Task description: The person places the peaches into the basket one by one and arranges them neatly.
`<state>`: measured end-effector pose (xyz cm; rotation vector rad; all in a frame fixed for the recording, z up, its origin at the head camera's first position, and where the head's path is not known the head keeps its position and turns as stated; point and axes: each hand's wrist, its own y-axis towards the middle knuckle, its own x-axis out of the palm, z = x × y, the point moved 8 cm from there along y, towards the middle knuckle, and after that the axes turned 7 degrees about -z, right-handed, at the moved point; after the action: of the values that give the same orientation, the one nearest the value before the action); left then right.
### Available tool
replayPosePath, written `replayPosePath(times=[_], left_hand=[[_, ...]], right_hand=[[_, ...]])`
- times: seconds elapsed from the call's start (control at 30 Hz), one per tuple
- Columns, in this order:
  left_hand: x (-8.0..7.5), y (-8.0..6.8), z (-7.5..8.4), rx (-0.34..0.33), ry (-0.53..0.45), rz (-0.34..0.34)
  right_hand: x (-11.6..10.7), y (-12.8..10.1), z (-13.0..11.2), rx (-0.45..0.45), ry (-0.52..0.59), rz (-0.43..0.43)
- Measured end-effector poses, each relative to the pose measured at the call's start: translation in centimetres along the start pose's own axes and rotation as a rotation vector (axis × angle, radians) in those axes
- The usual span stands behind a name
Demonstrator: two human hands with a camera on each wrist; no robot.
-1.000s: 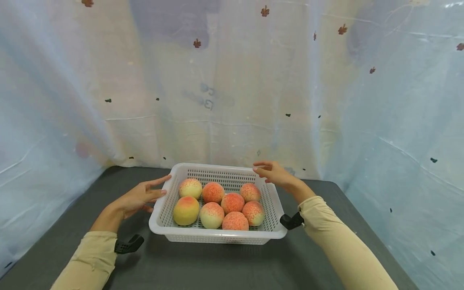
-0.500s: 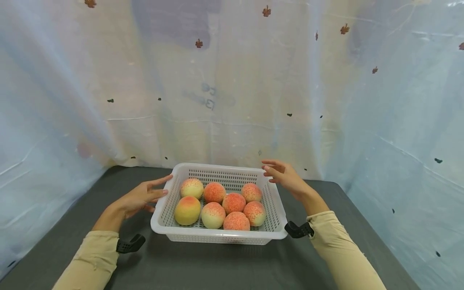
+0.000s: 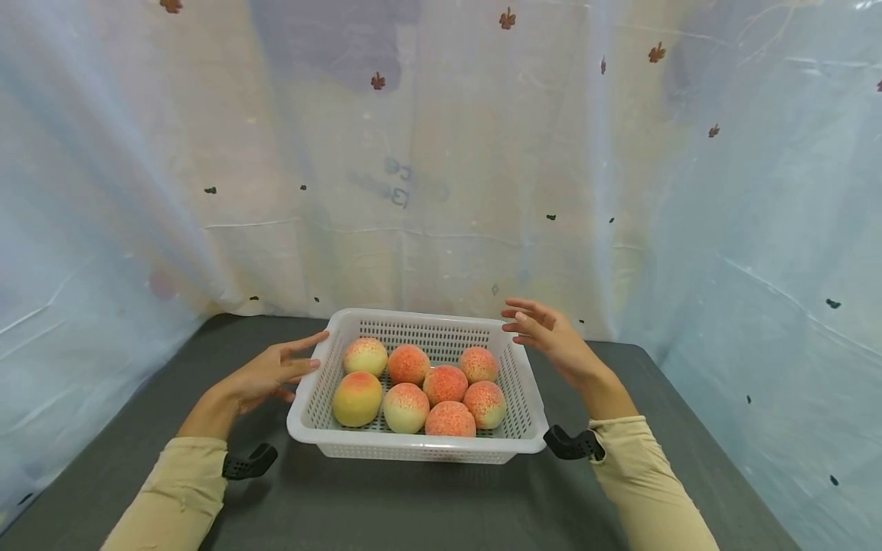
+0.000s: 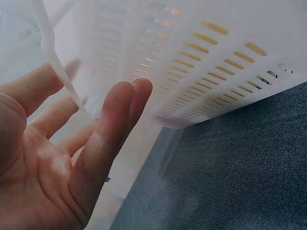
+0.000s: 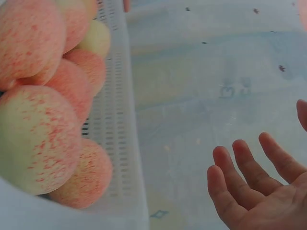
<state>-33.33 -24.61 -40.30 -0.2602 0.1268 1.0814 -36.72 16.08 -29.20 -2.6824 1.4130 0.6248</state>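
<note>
Here: one basket point(image 3: 310, 413), eight peaches point(image 3: 444, 385), two flanking hands point(image 3: 265, 375).

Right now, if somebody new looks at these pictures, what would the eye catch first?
First the white slotted basket in the middle of the dark table, filled with eight peaches. Then the two open hands flanking it: the left hand at its left wall, the right hand near its far right corner. Behind hangs a pale curtain.
</note>
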Motion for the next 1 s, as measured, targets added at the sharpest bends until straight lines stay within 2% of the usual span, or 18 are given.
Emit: replayPosePath(times=[0.37, 0.57, 0.9, 1.0], left_hand=[[0.0, -0.2, 0.0, 0.009, 0.001, 0.001], [0.1, -0.1, 0.1, 0.014, 0.001, -0.006], [-0.1, 0.1, 0.2, -0.001, 0.026, 0.009], [-0.3, 0.0, 0.2, -0.007, 0.063, 0.016]], right_hand=[[-0.6, -1.6, -1.3, -0.083, 0.020, 0.035], [-0.7, -2.4, -1.5, -0.140, 0.088, 0.058], [-0.5, -2.8, -1.5, -0.199, 0.117, 0.040], [-0.5, -2.9, -1.3, -0.212, 0.133, 0.031]])
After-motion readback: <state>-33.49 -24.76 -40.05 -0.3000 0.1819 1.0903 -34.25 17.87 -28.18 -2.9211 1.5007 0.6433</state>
